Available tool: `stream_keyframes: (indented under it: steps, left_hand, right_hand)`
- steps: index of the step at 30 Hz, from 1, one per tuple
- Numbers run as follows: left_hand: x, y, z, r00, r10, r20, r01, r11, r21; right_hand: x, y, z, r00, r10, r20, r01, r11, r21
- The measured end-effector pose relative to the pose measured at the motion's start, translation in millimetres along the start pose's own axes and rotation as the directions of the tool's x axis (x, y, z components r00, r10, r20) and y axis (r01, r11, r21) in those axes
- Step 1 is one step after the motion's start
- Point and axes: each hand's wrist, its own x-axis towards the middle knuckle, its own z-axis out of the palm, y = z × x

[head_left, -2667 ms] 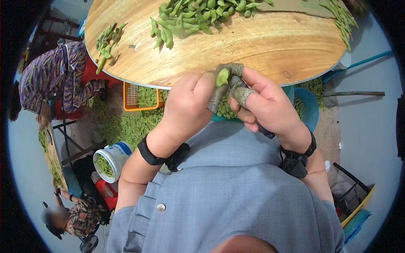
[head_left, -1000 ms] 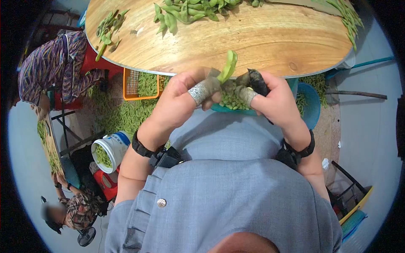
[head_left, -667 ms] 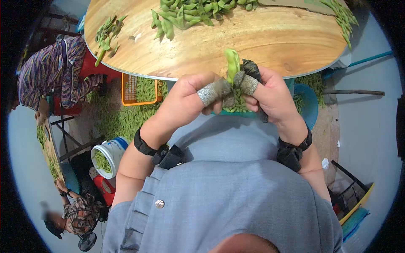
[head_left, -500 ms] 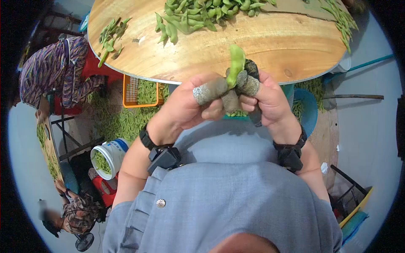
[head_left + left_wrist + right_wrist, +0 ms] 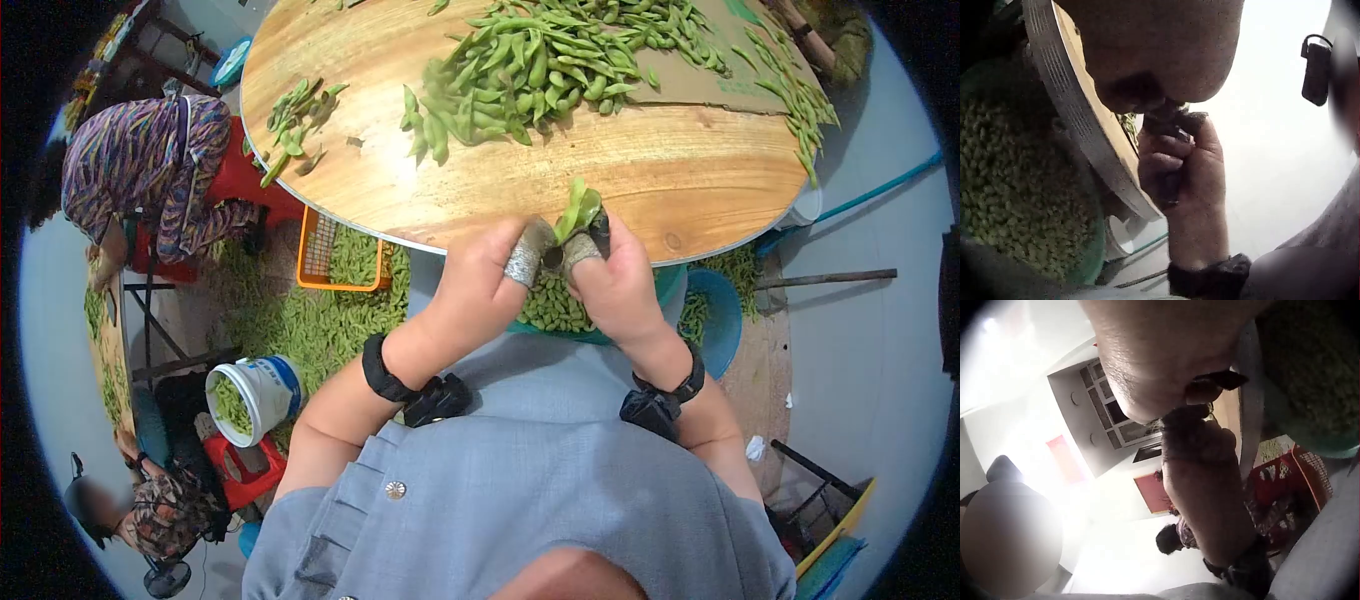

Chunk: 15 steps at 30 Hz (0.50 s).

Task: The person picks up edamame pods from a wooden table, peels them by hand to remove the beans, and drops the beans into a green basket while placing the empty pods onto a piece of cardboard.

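Note:
Both hands meet over the near table edge at a green soybean pod [image 5: 575, 208], which stands up between the fingertips. My right hand [image 5: 620, 280] pinches it between a tape-wrapped thumb and a dark-covered finger. The left hand [image 5: 480, 275], its thumb wrapped in grey tape, grips at the pod's lower end; its other fingers are mostly hidden. Beneath the hands, shelled soybeans [image 5: 553, 308] fill a green basin [image 5: 672, 283] at the lap. In the left wrist view the right hand [image 5: 1179, 156] has its fingers curled; the right wrist view shows the left hand [image 5: 1200, 462] dimly.
A heap of pods [image 5: 540, 75] lies on the wooden table [image 5: 400, 190], partly over cardboard [image 5: 720, 95]. An orange basket [image 5: 318, 250], white bucket [image 5: 272, 390] and blue basin [image 5: 725, 330] stand on the floor among scattered pods. Other people sit nearby.
The head view has tilted up, showing more of the pod heap and cardboard. Earlier the left hand held the pod apart from the right; the hands then came together on it.

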Motion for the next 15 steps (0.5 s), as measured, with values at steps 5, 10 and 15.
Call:
stream_keyframes:
  steps: [5,10,15]
  left_hand:
    - [1.8,1.1,-10.8,0.954,0.253,0.160,-0.287,0.925,0.249]
    - [-0.6,-1.3,-6.6,0.994,0.095,0.053,-0.087,0.988,-0.125]
    - [3.8,0.4,-10.3,0.856,-0.290,0.428,0.514,0.383,-0.768]
  right_hand:
    - [0.1,-18.3,-1.9,0.950,0.228,0.214,-0.299,0.859,0.416]
    - [-0.6,-16.5,-2.9,0.963,0.145,0.226,-0.206,0.939,0.276]
    - [-1.2,-3.6,-8.5,0.981,0.040,0.192,-0.108,0.929,0.354]
